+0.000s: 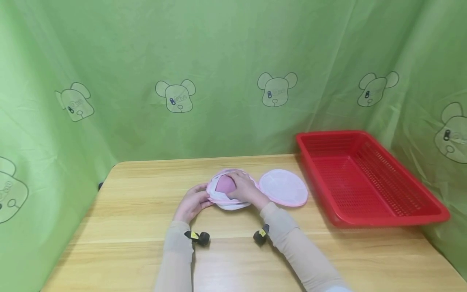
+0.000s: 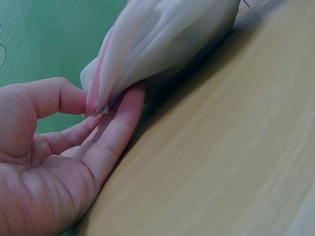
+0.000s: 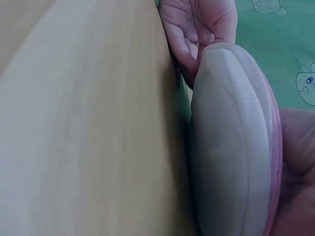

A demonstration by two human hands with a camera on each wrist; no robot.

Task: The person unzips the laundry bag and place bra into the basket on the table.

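Note:
A round white mesh laundry bag (image 1: 231,206) with a pink zip edge lies on the table, its round lid (image 1: 283,187) folded open to the right. Inside it sits a smooth pink domed thing (image 1: 225,184), like a bra cup. My left hand (image 1: 194,201) pinches the bag's left rim; in the left wrist view the thumb is at the pink zip (image 2: 93,93) and fingers reach beneath the mesh. From the right, my right hand (image 1: 243,187) reaches into the opening and grips the pink domed thing, its fingertips partly hidden. The right wrist view shows the bag's bulging side (image 3: 226,147).
A large red plastic basket (image 1: 328,198) stands on the right of the wooden table (image 1: 138,211), close beside the lid. Green curtains (image 1: 226,48) with printed bear heads hang behind the table and along both sides.

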